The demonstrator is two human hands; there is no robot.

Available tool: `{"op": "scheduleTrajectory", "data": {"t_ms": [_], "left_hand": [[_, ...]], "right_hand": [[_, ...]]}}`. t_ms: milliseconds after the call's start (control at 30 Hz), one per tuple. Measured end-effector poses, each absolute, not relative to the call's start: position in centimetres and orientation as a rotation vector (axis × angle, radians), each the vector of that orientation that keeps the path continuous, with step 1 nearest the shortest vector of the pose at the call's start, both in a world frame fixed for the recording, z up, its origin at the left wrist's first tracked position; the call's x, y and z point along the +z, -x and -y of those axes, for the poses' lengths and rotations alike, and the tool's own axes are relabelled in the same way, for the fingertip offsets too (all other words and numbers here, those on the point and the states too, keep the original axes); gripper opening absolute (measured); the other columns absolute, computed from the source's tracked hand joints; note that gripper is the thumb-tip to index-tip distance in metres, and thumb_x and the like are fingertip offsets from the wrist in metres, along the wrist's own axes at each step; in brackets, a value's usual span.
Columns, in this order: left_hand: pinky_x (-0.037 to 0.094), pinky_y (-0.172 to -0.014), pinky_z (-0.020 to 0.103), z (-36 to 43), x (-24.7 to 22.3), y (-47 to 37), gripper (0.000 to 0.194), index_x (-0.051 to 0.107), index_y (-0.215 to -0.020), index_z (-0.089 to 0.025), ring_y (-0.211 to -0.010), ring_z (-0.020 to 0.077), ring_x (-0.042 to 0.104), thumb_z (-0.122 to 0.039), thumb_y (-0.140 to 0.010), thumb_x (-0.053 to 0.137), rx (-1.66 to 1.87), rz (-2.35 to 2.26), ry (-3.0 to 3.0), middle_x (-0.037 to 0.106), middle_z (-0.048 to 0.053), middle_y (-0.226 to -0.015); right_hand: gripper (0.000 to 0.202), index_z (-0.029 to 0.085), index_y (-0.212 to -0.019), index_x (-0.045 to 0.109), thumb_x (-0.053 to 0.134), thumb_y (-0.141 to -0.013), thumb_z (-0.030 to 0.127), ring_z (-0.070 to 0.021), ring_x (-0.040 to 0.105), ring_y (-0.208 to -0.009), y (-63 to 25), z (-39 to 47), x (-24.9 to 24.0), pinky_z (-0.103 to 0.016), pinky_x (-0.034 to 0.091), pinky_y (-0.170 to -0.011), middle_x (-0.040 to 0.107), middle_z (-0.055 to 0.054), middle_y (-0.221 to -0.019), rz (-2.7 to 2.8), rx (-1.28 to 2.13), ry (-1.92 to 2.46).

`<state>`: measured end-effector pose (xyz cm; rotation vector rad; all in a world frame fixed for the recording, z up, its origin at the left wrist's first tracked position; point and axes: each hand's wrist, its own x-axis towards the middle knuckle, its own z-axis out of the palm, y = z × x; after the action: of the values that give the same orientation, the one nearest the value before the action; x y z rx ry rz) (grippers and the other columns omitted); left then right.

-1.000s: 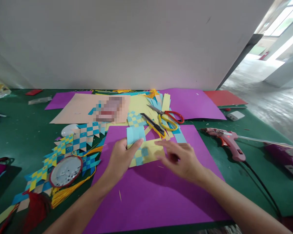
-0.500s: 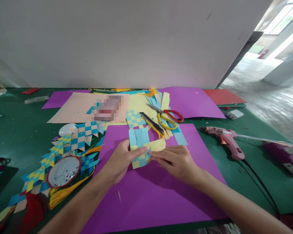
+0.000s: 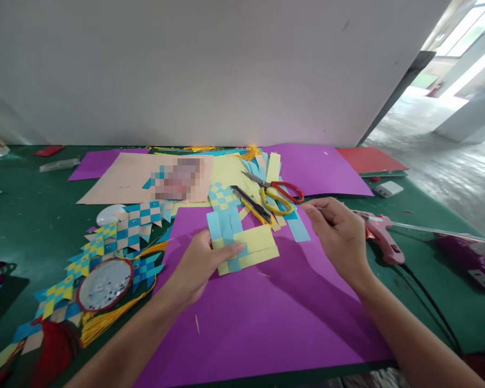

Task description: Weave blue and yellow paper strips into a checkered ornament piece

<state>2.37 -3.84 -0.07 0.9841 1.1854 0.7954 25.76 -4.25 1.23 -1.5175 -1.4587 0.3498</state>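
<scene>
My left hand (image 3: 200, 258) pinches a small woven piece of light-blue and yellow paper strips (image 3: 228, 231), thumb on top. The blue strips run away from me; the yellow ones (image 3: 261, 245) stick out to the right, with a narrow gap between them. Raised over the right side of the purple sheet (image 3: 275, 323), my right hand (image 3: 337, 237) is apart from the weave. Its fingers are curled and pinched together; whether anything is between them is hidden. Behind that hand, the pink glue gun (image 3: 388, 242) is partly covered.
Beyond the weave lie scissors (image 3: 277, 194), a black-and-yellow cutter (image 3: 253, 205) and loose paper strips (image 3: 301, 229). At left are woven paper fish (image 3: 139, 215), a round dish of small eyes (image 3: 107, 283) and a yellow tassel (image 3: 117, 312). A purple power strip (image 3: 469, 258) is at right.
My right hand has let go of the weave and moved up and right, towards the glue gun. The yellow strips now lie exposed; the weave has tilted slightly in my left hand.
</scene>
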Motion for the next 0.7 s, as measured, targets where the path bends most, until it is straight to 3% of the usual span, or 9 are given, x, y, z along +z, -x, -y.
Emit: {"op": "scheduleTrajectory", "data": {"t_ms": [100, 200, 267, 367, 600, 700], "left_hand": [[0.057, -0.067, 0.032, 3.9, 0.0, -2.5, 0.04, 0.068, -0.095, -0.013, -0.076, 0.0231, 0.07, -0.037, -0.065, 0.08, 0.817, -1.308, -1.1, 0.075, 0.008, -0.089], [0.056, -0.063, 0.03, 4.1, 0.4, -2.7, 0.037, 0.069, -0.092, -0.014, -0.072, 0.0224, 0.07, -0.036, -0.064, 0.08, 0.831, -1.37, -1.187, 0.075, 0.006, -0.085], [0.056, -0.061, 0.028, 4.2, 0.7, -2.8, 0.034, 0.069, -0.09, -0.014, -0.072, 0.0219, 0.069, -0.035, -0.065, 0.079, 0.817, -1.374, -1.253, 0.075, 0.005, -0.083], [0.053, -0.057, 0.024, 4.4, 1.2, -2.9, 0.029, 0.069, -0.086, -0.015, -0.069, 0.0197, 0.068, -0.035, -0.067, 0.077, 0.786, -1.396, -1.348, 0.074, 0.003, -0.079], [0.045, -0.047, 0.02, 4.3, 1.0, -2.9, 0.029, 0.066, -0.079, -0.014, -0.056, 0.014, 0.06, -0.038, -0.067, 0.077, 0.757, -1.46, -1.38, 0.068, 0.0, -0.067], [0.046, -0.048, 0.021, 4.2, 0.6, -2.8, 0.031, 0.065, -0.078, -0.015, -0.057, 0.014, 0.059, -0.04, -0.066, 0.077, 0.765, -1.467, -1.376, 0.067, 0.0, -0.067]], "right_hand": [[0.022, 0.018, -0.08, 0.062, 0.057, -0.085, 0.04, -0.0083, 0.032, -0.046, -24.8, 4.4, 0.9, -0.024, 0.024, -0.046, 0.037, 0.007, -0.05, 1.63, 0.563, 1.494], [0.027, 0.019, -0.083, 0.057, 0.069, -0.073, 0.041, -0.0083, 0.033, -0.048, -23.4, 4.8, 0.2, -0.023, 0.026, -0.048, 0.038, 0.008, -0.053, 1.823, 0.706, 1.479], [0.032, 0.02, -0.074, 0.051, 0.072, -0.069, 0.043, -0.0083, 0.033, -0.051, -22.7, 4.9, -0.2, -0.022, 0.024, -0.047, 0.039, 0.008, -0.055, 1.861, 0.781, 1.504], [0.038, 0.02, -0.061, 0.04, 0.066, -0.073, 0.044, -0.0081, 0.028, -0.052, -22.3, 4.9, -0.6, -0.023, 0.02, -0.045, 0.034, 0.007, -0.055, 1.822, 0.937, 1.527], [0.041, 0.02, -0.054, 0.033, 0.058, -0.082, 0.038, -0.0076, 0.025, -0.052, -23.3, 4.4, -0.4, -0.024, 0.02, -0.046, 0.028, 0.006, -0.055, 1.815, 1.017, 1.413], [0.04, 0.019, -0.053, 0.039, 0.056, -0.084, 0.037, -0.0079, 0.026, -0.051, -23.7, 4.3, 0.0, -0.025, 0.021, -0.047, 0.03, 0.006, -0.055, 1.822, 1.008, 1.394]]}}
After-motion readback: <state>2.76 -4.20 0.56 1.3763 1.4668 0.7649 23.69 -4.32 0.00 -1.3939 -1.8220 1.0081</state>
